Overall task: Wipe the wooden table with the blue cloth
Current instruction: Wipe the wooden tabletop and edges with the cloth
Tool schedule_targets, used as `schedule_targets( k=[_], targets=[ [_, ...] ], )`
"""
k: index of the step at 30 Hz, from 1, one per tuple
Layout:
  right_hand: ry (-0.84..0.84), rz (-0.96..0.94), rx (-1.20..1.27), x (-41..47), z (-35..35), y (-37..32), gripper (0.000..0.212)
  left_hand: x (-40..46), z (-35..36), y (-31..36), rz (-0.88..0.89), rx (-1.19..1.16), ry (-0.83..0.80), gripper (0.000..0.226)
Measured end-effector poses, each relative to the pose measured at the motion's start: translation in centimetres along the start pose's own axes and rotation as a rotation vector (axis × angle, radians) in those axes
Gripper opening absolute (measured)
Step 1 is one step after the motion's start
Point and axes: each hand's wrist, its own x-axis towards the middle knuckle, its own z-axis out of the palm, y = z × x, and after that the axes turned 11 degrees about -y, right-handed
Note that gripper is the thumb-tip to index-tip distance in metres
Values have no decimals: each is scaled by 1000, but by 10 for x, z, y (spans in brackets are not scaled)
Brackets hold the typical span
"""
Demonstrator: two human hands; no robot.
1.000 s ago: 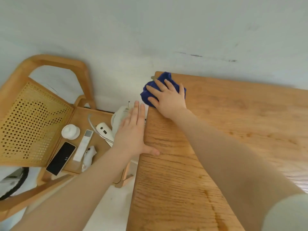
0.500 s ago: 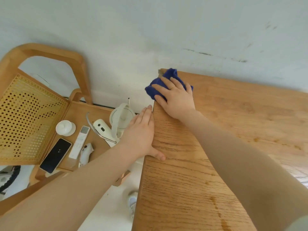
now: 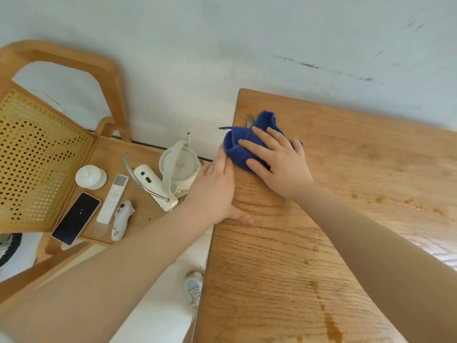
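In the head view, the right hand (image 3: 280, 161) lies flat with fingers spread, pressing the bunched blue cloth (image 3: 243, 144) onto the wooden table (image 3: 321, 219) near its far left corner. The left hand (image 3: 214, 191), open and holding nothing, cups the table's left edge, thumb on top, fingertips touching the cloth.

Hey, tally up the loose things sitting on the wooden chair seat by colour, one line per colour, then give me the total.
White: 5 — round lidded cup, long remote control, small curved handheld device, oblong gadget with a bent metal tube, electric kettle
Black: 1 — dark-screened smartphone
Total: 6
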Motion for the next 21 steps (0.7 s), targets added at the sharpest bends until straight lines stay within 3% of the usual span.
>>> schedule_targets(
  k=[9,16,19,21],
  targets=[
    [75,201,7,86,-28,29,42,4,4,6,-85,84,-36,148],
    [14,-29,-62,-2,6,-6,47,-3,-1,11,-125,104,3,149],
    [-15,-127,-96,21,-8,16,45,-1,-2,12,-134,113,-12,146],
    [22,-49,-70,49,-18,35,41,0,-2,12,-144,130,-29,145]
  ],
)
